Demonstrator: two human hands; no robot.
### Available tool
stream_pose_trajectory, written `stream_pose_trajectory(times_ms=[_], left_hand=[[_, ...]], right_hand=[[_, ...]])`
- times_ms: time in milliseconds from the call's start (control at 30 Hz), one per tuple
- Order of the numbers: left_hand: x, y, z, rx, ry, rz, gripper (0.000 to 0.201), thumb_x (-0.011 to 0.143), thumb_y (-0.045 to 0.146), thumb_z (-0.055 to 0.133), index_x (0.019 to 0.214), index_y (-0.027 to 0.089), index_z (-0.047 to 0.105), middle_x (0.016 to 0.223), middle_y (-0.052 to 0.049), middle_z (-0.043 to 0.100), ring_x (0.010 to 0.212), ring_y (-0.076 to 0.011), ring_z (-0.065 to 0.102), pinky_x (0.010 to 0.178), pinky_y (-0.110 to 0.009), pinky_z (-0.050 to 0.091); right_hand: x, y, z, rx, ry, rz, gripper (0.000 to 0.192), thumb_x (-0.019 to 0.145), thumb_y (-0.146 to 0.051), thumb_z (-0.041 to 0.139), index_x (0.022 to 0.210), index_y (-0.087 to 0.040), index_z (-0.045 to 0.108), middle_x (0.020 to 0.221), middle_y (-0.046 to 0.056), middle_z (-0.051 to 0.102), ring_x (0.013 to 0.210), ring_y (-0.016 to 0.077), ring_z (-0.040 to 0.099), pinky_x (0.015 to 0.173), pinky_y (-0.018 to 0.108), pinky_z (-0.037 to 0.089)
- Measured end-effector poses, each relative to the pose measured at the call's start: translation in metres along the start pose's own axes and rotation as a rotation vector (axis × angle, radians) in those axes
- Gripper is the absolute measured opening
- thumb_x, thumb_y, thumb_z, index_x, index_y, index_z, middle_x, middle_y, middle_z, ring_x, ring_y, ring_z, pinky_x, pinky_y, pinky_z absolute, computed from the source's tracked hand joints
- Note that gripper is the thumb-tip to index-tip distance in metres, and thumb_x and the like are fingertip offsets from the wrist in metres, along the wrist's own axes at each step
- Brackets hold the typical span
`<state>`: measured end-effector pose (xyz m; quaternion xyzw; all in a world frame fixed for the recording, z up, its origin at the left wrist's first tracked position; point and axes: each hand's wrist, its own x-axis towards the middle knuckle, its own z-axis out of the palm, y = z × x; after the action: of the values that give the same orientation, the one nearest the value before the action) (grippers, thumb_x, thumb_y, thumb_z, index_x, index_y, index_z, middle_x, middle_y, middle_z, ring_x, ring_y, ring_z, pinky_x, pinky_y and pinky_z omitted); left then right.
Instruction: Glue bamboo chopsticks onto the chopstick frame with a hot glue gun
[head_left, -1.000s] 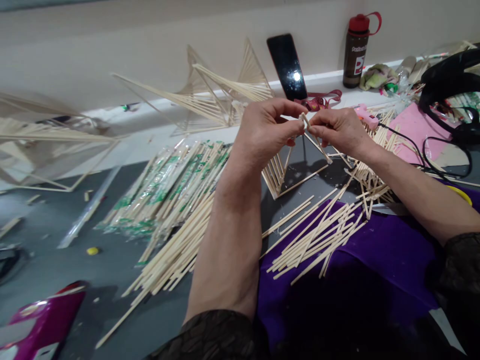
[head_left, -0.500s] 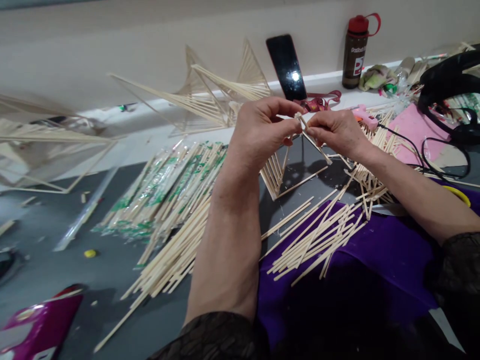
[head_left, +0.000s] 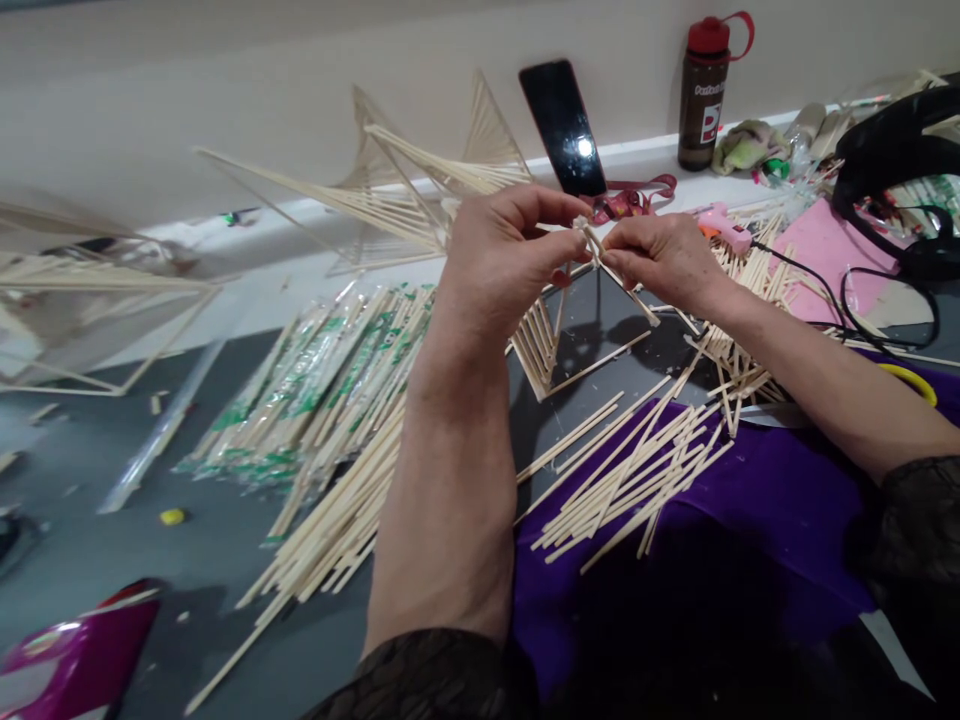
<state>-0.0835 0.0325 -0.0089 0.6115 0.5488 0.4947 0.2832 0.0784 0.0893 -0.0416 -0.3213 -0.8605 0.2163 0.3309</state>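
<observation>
My left hand (head_left: 499,262) and my right hand (head_left: 660,258) meet above the grey table, both pinching the top joint of a small bamboo-stick frame (head_left: 551,345). The frame stands on the table under my hands, with a row of slanted sticks on its left side and thin sticks running down to the right. Loose bare sticks (head_left: 630,470) lie fanned just in front of it, partly on a purple cloth (head_left: 750,520) over my lap.
Wrapped chopsticks (head_left: 315,385) are heaped at the left. Finished stick structures (head_left: 420,190) stand at the back and at far left (head_left: 90,310). A phone (head_left: 562,125) leans on the wall beside a brown bottle (head_left: 701,90). A pink glue gun (head_left: 720,225), cables and headphones (head_left: 900,180) lie at right.
My hands stay pinched on the frame's top joint. The view has shifted slightly, so everything sits a little lower and further left than before.
</observation>
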Motion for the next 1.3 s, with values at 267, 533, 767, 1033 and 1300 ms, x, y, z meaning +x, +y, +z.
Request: stream_pose_trajectory(times_ms=[267,533,767,1033,1300], left_hand=[[0.0002,0.0010,0.0008,-0.043,-0.002,0.003,0.009,0.065,0.022,0.073,0.072,0.025,0.068,0.075,-0.001,0.070,0.075,-0.0208,0.065,0.052,-0.031,0.046],[-0.0003,0.0013,0.0011,-0.047,-0.010,-0.002,0.011,0.067,0.021,0.075,0.076,0.021,0.068,0.075,-0.001,0.068,0.074,-0.0197,0.063,0.056,-0.032,0.043],[0.0011,-0.0006,0.0012,-0.031,-0.019,-0.001,0.015,0.069,0.020,0.076,0.082,0.019,0.068,0.078,0.001,0.067,0.075,-0.0177,0.061,0.061,-0.032,0.043],[-0.0006,-0.0012,-0.0016,-0.019,-0.037,0.049,0.009,0.071,0.020,0.070,0.078,0.026,0.069,0.078,-0.001,0.070,0.075,-0.0221,0.066,0.056,-0.035,0.046],[-0.0004,-0.0009,-0.0023,-0.009,-0.024,0.037,0.011,0.069,0.020,0.069,0.077,0.028,0.070,0.079,-0.001,0.071,0.077,-0.0233,0.067,0.056,-0.036,0.048]], right_hand=[[0.0001,-0.0021,-0.0021,-0.070,-0.006,-0.004,0.017,0.087,-0.019,0.051,0.079,-0.016,0.066,0.067,0.000,0.065,0.070,0.0134,0.060,0.074,0.027,0.046],[-0.0001,-0.0022,-0.0034,-0.081,-0.011,-0.016,0.018,0.088,-0.020,0.051,0.079,-0.015,0.066,0.066,-0.001,0.065,0.069,0.0125,0.060,0.074,0.027,0.047],[-0.0003,-0.0031,-0.0038,-0.079,-0.013,-0.010,0.018,0.088,-0.020,0.051,0.079,-0.016,0.066,0.065,0.000,0.065,0.068,0.0125,0.060,0.072,0.027,0.046],[0.0002,-0.0032,-0.0025,-0.079,-0.018,0.003,0.018,0.088,-0.020,0.052,0.081,-0.016,0.068,0.067,0.000,0.064,0.073,0.0139,0.060,0.076,0.029,0.044],[0.0011,-0.0049,-0.0032,-0.087,-0.033,0.000,0.017,0.089,-0.020,0.053,0.081,-0.016,0.068,0.068,0.000,0.065,0.072,0.0133,0.060,0.075,0.029,0.045]])
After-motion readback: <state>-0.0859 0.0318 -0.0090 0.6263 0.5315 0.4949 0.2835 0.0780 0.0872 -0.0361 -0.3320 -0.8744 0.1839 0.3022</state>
